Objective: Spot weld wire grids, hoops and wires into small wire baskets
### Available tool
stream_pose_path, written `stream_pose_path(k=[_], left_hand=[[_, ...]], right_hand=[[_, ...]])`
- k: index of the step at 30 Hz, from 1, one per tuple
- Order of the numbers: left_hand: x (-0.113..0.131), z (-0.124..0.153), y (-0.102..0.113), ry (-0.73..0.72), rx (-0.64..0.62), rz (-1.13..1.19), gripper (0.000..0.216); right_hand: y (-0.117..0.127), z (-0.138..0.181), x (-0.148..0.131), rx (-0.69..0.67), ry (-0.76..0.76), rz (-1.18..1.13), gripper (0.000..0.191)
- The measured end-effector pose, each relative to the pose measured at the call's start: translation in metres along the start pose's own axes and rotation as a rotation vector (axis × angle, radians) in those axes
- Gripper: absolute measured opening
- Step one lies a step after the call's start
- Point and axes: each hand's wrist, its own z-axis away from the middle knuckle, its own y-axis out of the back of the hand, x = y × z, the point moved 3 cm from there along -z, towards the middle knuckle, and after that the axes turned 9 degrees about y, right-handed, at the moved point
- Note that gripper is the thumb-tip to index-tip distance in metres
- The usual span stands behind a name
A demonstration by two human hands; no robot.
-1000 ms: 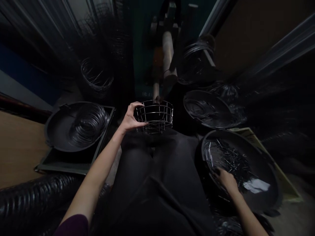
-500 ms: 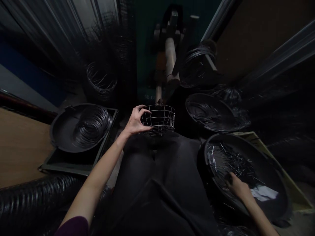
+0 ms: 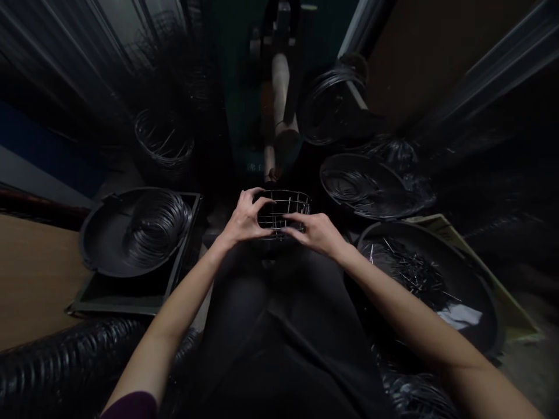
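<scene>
A small round wire basket (image 3: pixel 283 210) of bright metal rods sits just above my lap. My left hand (image 3: pixel 247 218) grips its left side, with the fingers hooked over the rim. My right hand (image 3: pixel 314 234) lies across its front right side, fingers on the rods. Both hands hide the basket's lower front. To the right stands a wide black pan (image 3: pixel 463 279) holding a heap of short cut wire pieces (image 3: pixel 406 270) and a white scrap (image 3: pixel 460 317).
A black pan (image 3: pixel 98 233) holding a wire coil (image 3: pixel 157 230) rests in a dark tray at left, above a wooden surface (image 3: pixel 35 279). Another black pan (image 3: pixel 349 186), loose wire coils (image 3: pixel 163 139) and black ribbed hose (image 3: pixel 65 361) surround me. A pale wooden post (image 3: pixel 279 87) stands ahead.
My right hand has left the pan of cut wire and come onto the basket beside my left hand. The view has shifted slightly.
</scene>
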Motion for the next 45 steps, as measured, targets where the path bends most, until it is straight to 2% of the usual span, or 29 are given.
stream_pose_path(k=[2,4,8,13,26,32,35,45], left_hand=[[-0.005,0.002,0.002,0.047,0.014,0.044,0.064],[-0.009,0.003,0.002,0.088,0.024,0.078,0.064],[-0.014,-0.006,0.002,0.118,0.053,0.11,0.065],[-0.02,-0.021,0.004,0.132,0.069,0.118,0.067],[-0.028,-0.04,0.013,0.145,0.038,0.102,0.07],[-0.029,-0.044,0.015,0.177,0.043,0.081,0.066],[-0.032,-0.053,0.015,0.193,0.05,0.087,0.069],[-0.046,-0.081,0.021,0.212,0.034,0.08,0.07]], right_hand=[[-0.007,0.0,-0.004,-0.059,0.117,0.213,0.037],[-0.011,0.0,-0.005,-0.071,0.199,0.33,0.035],[-0.006,-0.008,-0.002,0.004,0.316,0.42,0.032],[0.005,-0.025,-0.001,0.011,0.358,0.519,0.03],[0.011,-0.043,-0.002,-0.003,0.297,0.547,0.029],[0.011,-0.026,0.008,0.21,0.192,0.441,0.025],[0.011,-0.029,0.017,0.295,0.138,0.432,0.022],[0.015,-0.056,0.027,0.338,0.099,0.364,0.021]])
